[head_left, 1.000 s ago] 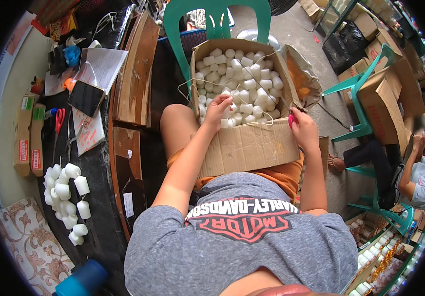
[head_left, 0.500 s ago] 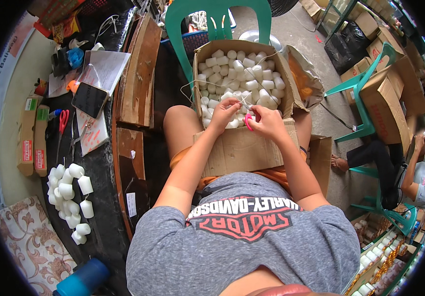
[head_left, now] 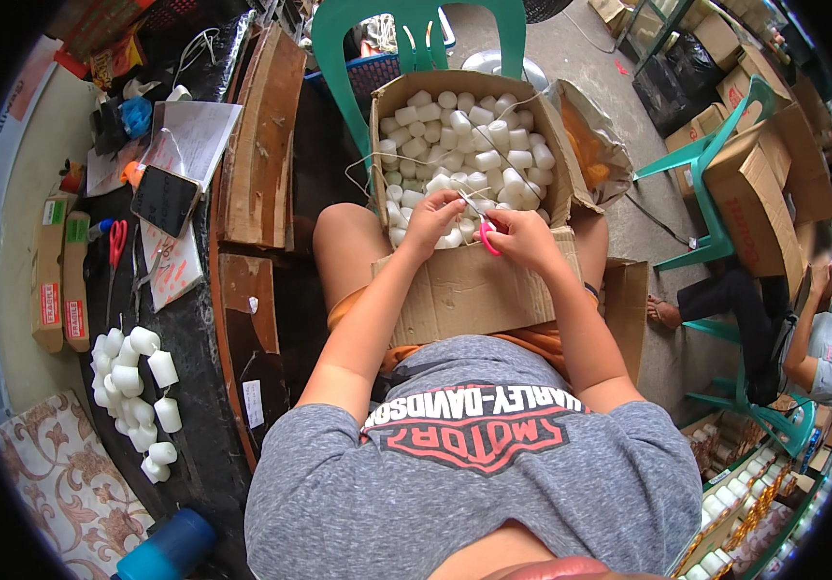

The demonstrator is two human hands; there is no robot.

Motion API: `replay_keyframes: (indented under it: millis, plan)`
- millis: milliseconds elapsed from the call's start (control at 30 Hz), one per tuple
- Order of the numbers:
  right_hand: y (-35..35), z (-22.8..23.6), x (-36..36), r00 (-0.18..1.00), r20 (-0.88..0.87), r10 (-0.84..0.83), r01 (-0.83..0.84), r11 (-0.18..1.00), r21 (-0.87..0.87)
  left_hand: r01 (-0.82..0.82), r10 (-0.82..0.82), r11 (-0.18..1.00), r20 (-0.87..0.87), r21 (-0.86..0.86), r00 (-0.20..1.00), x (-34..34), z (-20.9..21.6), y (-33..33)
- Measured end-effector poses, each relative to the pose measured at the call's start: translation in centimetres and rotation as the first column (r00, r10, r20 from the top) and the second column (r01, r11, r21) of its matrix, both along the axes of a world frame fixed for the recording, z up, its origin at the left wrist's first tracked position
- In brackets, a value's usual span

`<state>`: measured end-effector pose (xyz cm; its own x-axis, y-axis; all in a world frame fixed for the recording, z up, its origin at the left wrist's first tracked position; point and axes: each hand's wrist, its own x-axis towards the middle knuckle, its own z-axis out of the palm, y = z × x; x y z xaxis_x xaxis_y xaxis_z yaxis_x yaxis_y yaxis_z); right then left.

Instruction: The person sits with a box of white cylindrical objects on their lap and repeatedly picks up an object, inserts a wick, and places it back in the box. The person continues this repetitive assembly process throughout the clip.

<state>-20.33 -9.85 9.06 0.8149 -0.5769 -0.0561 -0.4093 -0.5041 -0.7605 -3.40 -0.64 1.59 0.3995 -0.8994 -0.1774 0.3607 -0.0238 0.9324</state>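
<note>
A cardboard box [head_left: 471, 300] full of white cylindrical foam-like pieces [head_left: 453, 135] rests at my lap, between my knees. Over its near side, my left hand [head_left: 433, 220] pinches a thin white string [head_left: 445, 186]. My right hand [head_left: 524, 237] holds scissors [head_left: 487, 238] with pink handles, their blades pointing up and left toward my left fingertips. Whether the blades touch the string I cannot tell. More string trails across the box and over its left edge.
On the black table at left lie a strung bunch of white pieces [head_left: 131, 387], a phone [head_left: 166, 200], red-handled scissors [head_left: 118, 242] and papers. A green chair [head_left: 339, 58] stands behind the box. At right a person [head_left: 827, 343] sits near green chairs and cartons.
My hands have moved slightly apart. The scissors' blades now show clearly between them, pointing toward my left fingertips. The whole view has shifted a little.
</note>
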Motion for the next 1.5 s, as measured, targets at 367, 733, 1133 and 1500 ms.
replay_keyframes:
  millis: [367, 733, 1133, 1500]
  plan:
    - [-2.1, -3.9, 1.5, 0.958, 0.165, -0.235, 0.255, 0.960, -0.118, -0.080, 0.086, 0.995, -0.094, 0.066, 0.992, 0.1, 0.8, -0.2]
    - [-1.3, -3.7, 4.2, 0.916, 0.396, -0.068, -0.033, 0.970, 0.242, 0.051, -0.029, 0.995, -0.246, 0.086, 0.969, 0.5, 0.9, 0.0]
    - [-1.1, -4.7, 3.6, 0.837, 0.456, -0.302, -0.006, 0.829, 0.560, 0.183, -0.157, 0.975, -0.197, 0.123, 0.968, 0.5, 1.2, -0.1]
    - [-1.2, -4.4, 3.4, 0.853, 0.428, -0.300, -0.029, 0.791, 0.612, 0.222, -0.192, 0.963, -0.194, 0.151, 0.962, 0.4, 1.6, 0.1]
